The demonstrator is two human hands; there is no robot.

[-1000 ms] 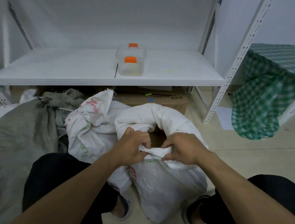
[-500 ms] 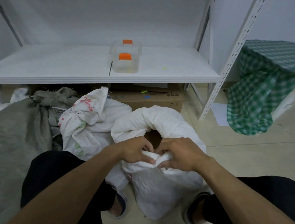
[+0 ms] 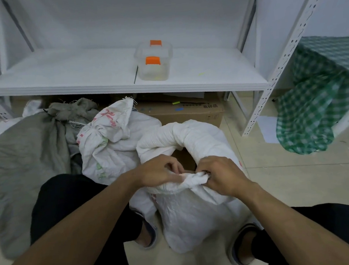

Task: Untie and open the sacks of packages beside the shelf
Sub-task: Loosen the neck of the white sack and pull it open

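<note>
White sack (image 3: 197, 218) stands on floor (image 3: 299, 185) before shelf (image 3: 103, 89), directly under both hands. Left hand (image 3: 160, 171) and right hand (image 3: 221, 176) each pinch its bunched near rim (image 3: 192, 180), which runs crosswise between them.

A clear tub (image 3: 153, 63) with orange clasps stands on the shelf (image 3: 60, 78), a cardboard box (image 3: 188, 112) beneath. Right of them drapes a green checked cloth (image 3: 317, 104), white paper (image 3: 270, 129) beside it.

The white sack (image 3: 197, 218) stands upright, mouth rolled open; red-printed sack (image 3: 112, 149) and grey sack (image 3: 26, 165) lie tied to its left
</note>
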